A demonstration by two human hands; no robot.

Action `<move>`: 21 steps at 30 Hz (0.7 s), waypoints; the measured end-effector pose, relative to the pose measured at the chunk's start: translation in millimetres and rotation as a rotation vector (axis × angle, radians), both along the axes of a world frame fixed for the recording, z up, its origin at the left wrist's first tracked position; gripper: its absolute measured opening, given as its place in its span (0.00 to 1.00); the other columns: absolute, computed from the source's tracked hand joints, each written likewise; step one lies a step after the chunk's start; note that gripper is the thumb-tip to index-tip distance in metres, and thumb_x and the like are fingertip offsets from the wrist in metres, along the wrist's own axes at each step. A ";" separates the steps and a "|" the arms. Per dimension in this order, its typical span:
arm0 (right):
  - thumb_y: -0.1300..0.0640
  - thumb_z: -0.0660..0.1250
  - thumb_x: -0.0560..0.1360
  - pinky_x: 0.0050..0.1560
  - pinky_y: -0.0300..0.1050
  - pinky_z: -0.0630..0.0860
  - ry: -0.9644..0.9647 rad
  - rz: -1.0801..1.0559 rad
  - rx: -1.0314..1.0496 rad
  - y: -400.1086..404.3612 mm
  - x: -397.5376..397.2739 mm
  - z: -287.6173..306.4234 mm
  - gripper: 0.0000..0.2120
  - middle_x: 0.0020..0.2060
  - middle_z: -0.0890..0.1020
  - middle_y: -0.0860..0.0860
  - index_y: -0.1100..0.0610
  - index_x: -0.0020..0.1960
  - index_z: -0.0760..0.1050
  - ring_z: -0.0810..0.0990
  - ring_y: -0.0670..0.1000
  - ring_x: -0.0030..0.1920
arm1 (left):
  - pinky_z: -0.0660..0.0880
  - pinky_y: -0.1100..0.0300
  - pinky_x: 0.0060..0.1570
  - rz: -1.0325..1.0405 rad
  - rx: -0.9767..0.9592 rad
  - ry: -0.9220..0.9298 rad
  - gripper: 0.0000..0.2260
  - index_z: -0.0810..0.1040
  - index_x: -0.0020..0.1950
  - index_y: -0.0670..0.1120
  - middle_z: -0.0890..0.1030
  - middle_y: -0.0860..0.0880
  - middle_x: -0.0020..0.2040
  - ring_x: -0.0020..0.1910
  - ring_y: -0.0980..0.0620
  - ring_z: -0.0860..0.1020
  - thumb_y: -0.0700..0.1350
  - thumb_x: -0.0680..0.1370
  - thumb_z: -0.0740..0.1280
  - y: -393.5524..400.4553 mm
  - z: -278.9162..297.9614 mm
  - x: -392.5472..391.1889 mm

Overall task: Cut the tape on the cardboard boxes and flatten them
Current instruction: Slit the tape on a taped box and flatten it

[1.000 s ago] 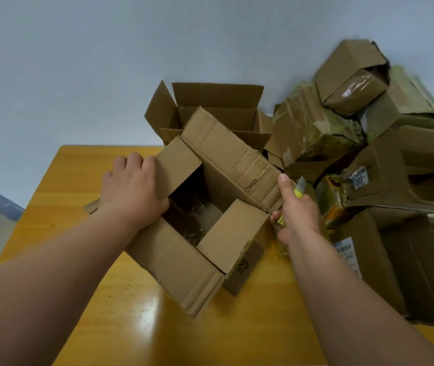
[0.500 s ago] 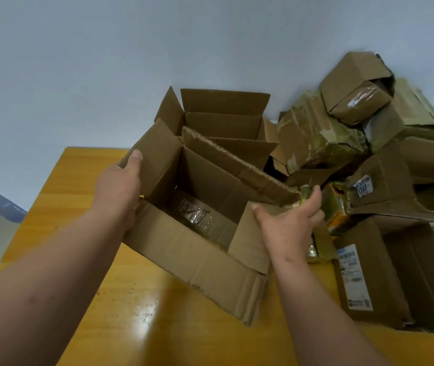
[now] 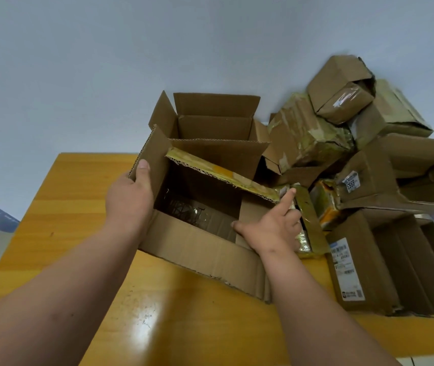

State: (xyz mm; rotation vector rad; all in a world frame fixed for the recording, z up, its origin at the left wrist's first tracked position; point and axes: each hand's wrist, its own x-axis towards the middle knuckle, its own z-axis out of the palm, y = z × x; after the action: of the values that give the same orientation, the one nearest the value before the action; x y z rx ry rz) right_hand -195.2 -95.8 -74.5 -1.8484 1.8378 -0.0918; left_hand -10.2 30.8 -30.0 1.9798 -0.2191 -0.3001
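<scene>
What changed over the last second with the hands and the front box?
The right hand let go of the yellow cutter, now out of sight, and spreads the right flap of the open brown cardboard box. The left hand moved from pressing the left flap to holding it upright. The heap of taped boxes stayed put.
</scene>
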 end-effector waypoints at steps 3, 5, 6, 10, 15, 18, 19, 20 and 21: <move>0.37 0.77 0.58 0.69 0.62 0.63 -0.168 0.009 0.089 -8.0 -7.4 3.7 0.65 0.77 0.53 0.55 0.44 0.77 0.32 0.56 0.61 0.75 | 0.79 0.46 0.52 0.061 -0.088 0.108 0.17 0.74 0.42 0.52 0.77 0.52 0.41 0.44 0.49 0.77 0.63 0.80 0.60 3.8 -0.4 2.4; 0.39 0.74 0.59 0.72 0.63 0.62 -0.438 -0.010 0.201 -12.8 -19.4 11.0 0.60 0.78 0.54 0.53 0.43 0.79 0.39 0.56 0.60 0.76 | 0.78 0.42 0.56 0.074 -0.110 0.145 0.15 0.72 0.40 0.55 0.77 0.52 0.43 0.48 0.46 0.78 0.63 0.80 0.60 5.5 0.0 3.4; 0.40 0.73 0.60 0.71 0.64 0.62 -0.580 -0.025 0.257 -13.7 -27.2 15.1 0.56 0.78 0.57 0.52 0.43 0.79 0.43 0.58 0.60 0.76 | 0.78 0.41 0.57 0.082 -0.113 0.151 0.14 0.70 0.39 0.56 0.76 0.53 0.44 0.48 0.47 0.77 0.63 0.80 0.60 6.8 0.3 4.2; 0.39 0.65 0.58 0.67 0.66 0.68 -0.811 -0.135 0.383 -13.8 -50.7 24.0 0.35 0.64 0.76 0.55 0.49 0.64 0.73 0.72 0.61 0.66 | 0.79 0.45 0.55 0.101 -0.164 0.191 0.13 0.72 0.47 0.54 0.78 0.51 0.49 0.53 0.46 0.79 0.63 0.80 0.59 12.6 -0.1 8.5; 0.48 0.64 0.61 0.63 0.60 0.70 -0.827 -0.219 0.416 -12.0 -53.1 27.0 0.21 0.58 0.77 0.58 0.54 0.52 0.74 0.73 0.61 0.61 | 0.78 0.56 0.42 0.109 -0.249 0.253 0.11 0.72 0.47 0.55 0.79 0.53 0.49 0.51 0.50 0.80 0.61 0.81 0.60 18.2 -2.3 8.5; 0.61 0.65 0.68 0.53 0.59 0.74 -0.725 -0.041 0.296 -11.1 -50.8 25.7 0.22 0.55 0.78 0.59 0.54 0.62 0.73 0.76 0.62 0.57 | 0.76 0.58 0.38 0.132 -0.301 0.299 0.10 0.71 0.55 0.55 0.79 0.53 0.49 0.47 0.53 0.81 0.60 0.81 0.61 26.3 -3.7 10.0; 0.64 0.66 0.69 0.54 0.59 0.76 -0.713 -0.027 0.298 -11.4 -50.5 25.8 0.28 0.55 0.78 0.57 0.54 0.68 0.71 0.77 0.61 0.56 | 0.76 0.59 0.38 0.139 -0.317 0.316 0.11 0.71 0.56 0.54 0.79 0.52 0.49 0.46 0.54 0.81 0.60 0.81 0.61 29.9 -3.6 10.7; 0.66 0.66 0.70 0.55 0.59 0.76 -0.726 -0.005 0.324 -11.0 -50.2 27.5 0.29 0.55 0.79 0.56 0.55 0.71 0.69 0.77 0.60 0.55 | 0.77 0.58 0.38 0.147 -0.336 0.331 0.12 0.71 0.58 0.53 0.79 0.51 0.49 0.46 0.53 0.81 0.60 0.81 0.61 33.7 -2.8 11.6; 0.66 0.67 0.71 0.54 0.60 0.77 -0.762 0.022 0.362 -10.2 -50.0 30.2 0.29 0.54 0.80 0.57 0.54 0.71 0.69 0.78 0.61 0.54 | 0.77 0.57 0.38 0.160 -0.361 0.345 0.13 0.71 0.58 0.52 0.79 0.50 0.49 0.46 0.52 0.81 0.59 0.81 0.61 37.8 -0.7 12.8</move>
State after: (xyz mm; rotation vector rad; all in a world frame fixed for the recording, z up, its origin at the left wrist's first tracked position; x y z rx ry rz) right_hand -245.2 -105.9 -44.3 -1.3197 1.2022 -0.3729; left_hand 2.5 68.6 -30.7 1.5491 0.1016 -0.4578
